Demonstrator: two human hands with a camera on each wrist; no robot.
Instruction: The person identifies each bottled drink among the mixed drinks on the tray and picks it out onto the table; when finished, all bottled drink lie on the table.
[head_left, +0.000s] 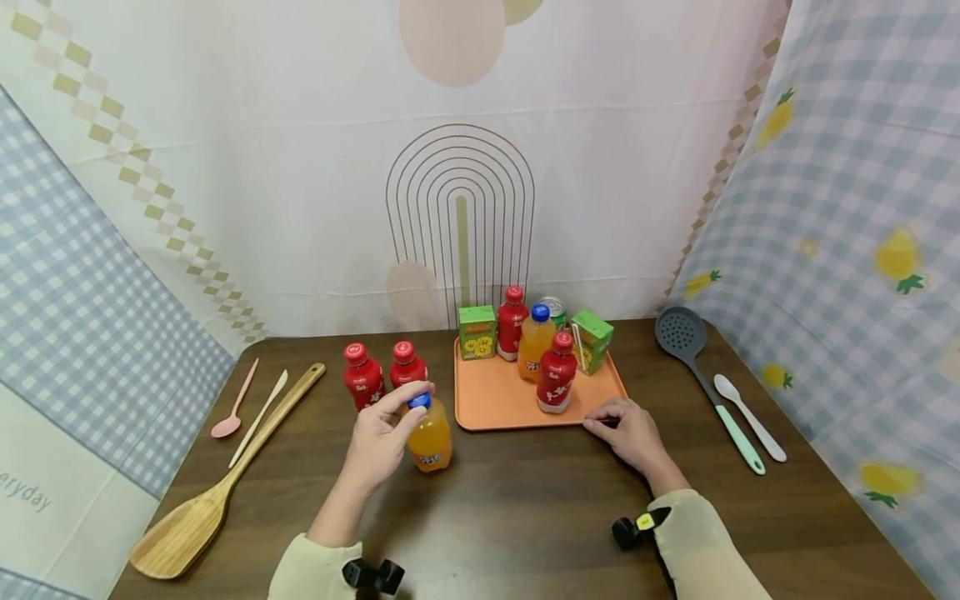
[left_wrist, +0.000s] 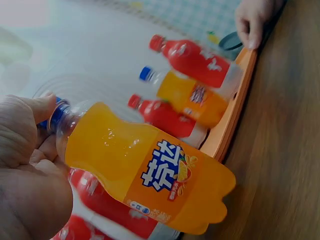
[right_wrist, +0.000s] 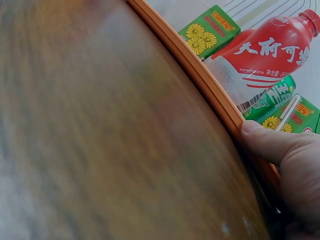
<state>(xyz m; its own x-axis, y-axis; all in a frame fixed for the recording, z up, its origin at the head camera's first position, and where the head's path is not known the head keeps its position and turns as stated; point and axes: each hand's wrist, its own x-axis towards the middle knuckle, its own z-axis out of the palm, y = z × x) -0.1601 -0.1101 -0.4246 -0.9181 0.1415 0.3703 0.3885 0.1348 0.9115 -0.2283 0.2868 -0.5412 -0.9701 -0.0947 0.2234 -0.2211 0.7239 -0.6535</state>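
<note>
My left hand (head_left: 380, 439) pinches a bottle of orange soda (head_left: 431, 440) by its blue cap (left_wrist: 58, 115), left of the tray. In the left wrist view the bottle looks tilted across the frame, its label facing the camera. Two red soda bottles (head_left: 363, 379) stand just behind that hand. My right hand (head_left: 628, 431) grips the front right corner of an orange tray (head_left: 491, 408), thumb on the rim (right_wrist: 220, 102). On the tray stand a red bottle (head_left: 557, 375), another orange soda bottle (head_left: 535, 346), a second red bottle at the back, two green drink cartons (head_left: 477, 333) and a green can (head_left: 553, 308).
To the left lie a wooden spatula (head_left: 217, 500), a slim white utensil (head_left: 258, 419) and a pink spoon (head_left: 227, 426). A grey slotted skimmer (head_left: 681, 333) with a mint handle and a white spoon (head_left: 752, 421) lie at the right. Patterned cloths (head_left: 322, 208) hang behind and beside the table.
</note>
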